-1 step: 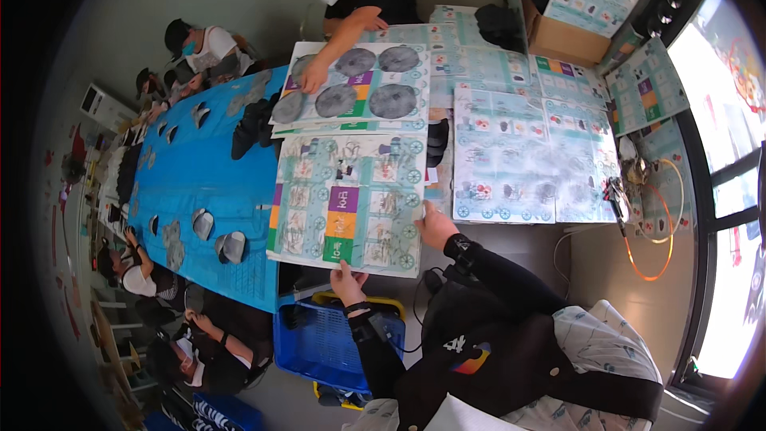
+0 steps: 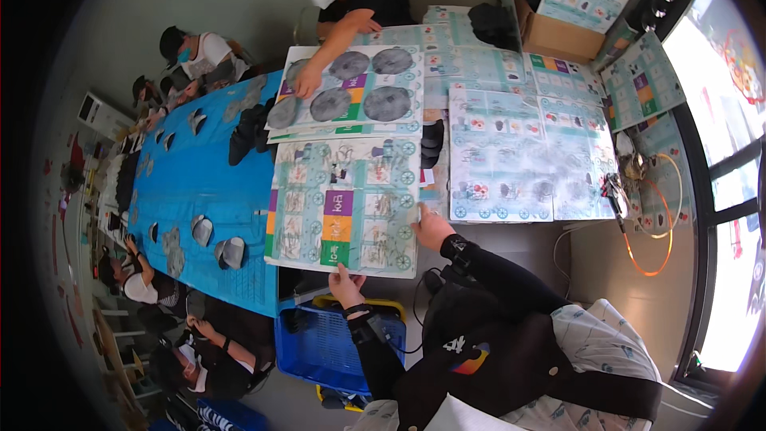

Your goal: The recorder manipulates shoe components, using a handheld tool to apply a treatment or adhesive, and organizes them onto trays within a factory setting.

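A large printed sheet point(image 2: 343, 203) with purple, orange and green squares down its middle lies on the table in front of me. My left hand point(image 2: 345, 283) grips its near edge. At the sheet's right edge, my right hand point(image 2: 431, 227) holds the near corner. Both forearms wear black sleeves. Just beyond lies a second sheet with big grey circles point(image 2: 351, 96), and a masked person across the table rests a hand point(image 2: 305, 86) on its left side.
More pale printed sheets point(image 2: 519, 156) cover the table to the right. A blue table cover point(image 2: 199, 183) with small grey items stretches left, with several people seated along it. A blue basket point(image 2: 327, 343) sits below my left arm. A cardboard box point(image 2: 558, 36) and orange cable point(image 2: 650, 231) are at right.
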`<state>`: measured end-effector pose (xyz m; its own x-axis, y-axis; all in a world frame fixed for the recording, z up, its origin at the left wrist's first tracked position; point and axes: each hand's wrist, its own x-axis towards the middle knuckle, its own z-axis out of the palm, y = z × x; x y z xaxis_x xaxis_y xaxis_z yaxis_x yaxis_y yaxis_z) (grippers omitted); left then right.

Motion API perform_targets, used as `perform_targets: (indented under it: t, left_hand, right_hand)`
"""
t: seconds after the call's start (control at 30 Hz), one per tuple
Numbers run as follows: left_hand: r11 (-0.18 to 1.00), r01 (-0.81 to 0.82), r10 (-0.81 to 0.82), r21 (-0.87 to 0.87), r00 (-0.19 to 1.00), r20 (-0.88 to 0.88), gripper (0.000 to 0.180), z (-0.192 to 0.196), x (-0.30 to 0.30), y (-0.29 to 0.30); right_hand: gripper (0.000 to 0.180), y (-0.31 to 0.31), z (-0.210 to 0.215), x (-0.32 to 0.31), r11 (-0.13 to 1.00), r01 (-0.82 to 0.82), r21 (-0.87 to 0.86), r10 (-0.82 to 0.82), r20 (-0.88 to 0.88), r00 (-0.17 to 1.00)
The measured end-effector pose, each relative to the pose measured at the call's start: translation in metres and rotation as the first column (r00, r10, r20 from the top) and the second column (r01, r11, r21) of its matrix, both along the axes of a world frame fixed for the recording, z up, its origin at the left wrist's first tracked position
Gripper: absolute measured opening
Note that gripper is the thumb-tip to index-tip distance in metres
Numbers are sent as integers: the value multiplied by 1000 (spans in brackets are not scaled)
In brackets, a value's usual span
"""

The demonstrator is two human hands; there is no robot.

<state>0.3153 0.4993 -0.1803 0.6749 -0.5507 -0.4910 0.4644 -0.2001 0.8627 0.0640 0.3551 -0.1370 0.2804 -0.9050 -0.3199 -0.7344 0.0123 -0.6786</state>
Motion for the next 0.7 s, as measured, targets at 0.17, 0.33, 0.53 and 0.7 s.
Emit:
perform_targets:
  t: [0.17,0.33,0.53,0.7]
  left_hand:
    - [980,57,-63,190,998,25,30,4,10,12]
    - [847,475,-530,237,734,425,24,73,-108,-15]
    - [824,561,-459,-75,740,491,35,-44,-260,-228]
    - [952,113,-255,286,809,530,56,-136,-243,-394]
  right_hand:
    - [37,2,30,-87,997,-62,-39,60,-38,997]
    - [25,19,47,-318,969,225,-102,-246,-314,917]
    - [15,111,2,-539,927,307,-217,-371,-405,836]
    - [14,163,-25,-604,908,420,-3,-388,-389,836]
